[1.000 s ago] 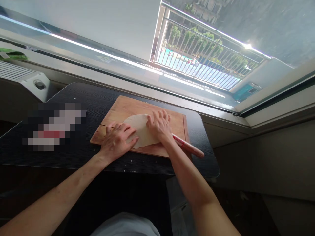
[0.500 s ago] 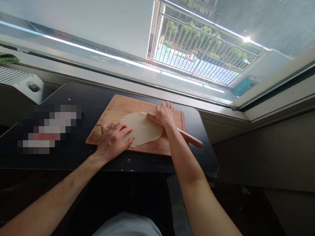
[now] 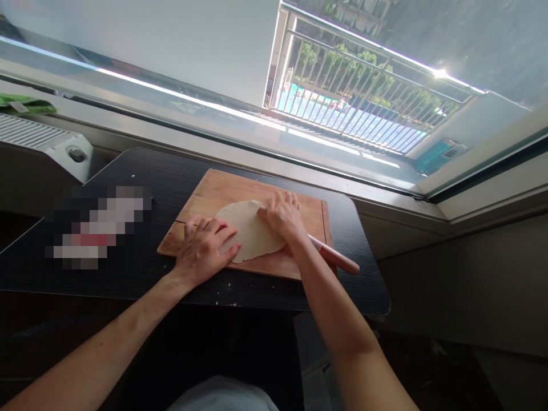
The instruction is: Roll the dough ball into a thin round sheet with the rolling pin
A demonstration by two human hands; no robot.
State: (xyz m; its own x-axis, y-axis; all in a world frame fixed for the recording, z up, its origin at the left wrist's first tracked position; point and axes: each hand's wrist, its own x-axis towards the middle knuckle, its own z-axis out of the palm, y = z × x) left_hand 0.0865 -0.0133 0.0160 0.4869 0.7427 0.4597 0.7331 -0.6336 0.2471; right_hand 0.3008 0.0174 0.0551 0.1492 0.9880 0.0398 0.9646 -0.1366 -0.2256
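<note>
A thin round sheet of pale dough lies on a wooden board on a black table. My left hand lies flat with fingers spread on the dough's near left edge and the board. My right hand presses palm-down on a wooden rolling pin that lies across the dough's right side. The pin's far tip shows beside my fingers, and its near end sticks out past my wrist.
A blurred-out object lies on the table's left part. A white ribbed appliance stands at the far left. A window sill and window with a railing outside run behind the table. White specks dot the table's front edge.
My right hand rolled the pin away over the dough, then drew it back toward me. My left hand stayed on the dough's near edge.
</note>
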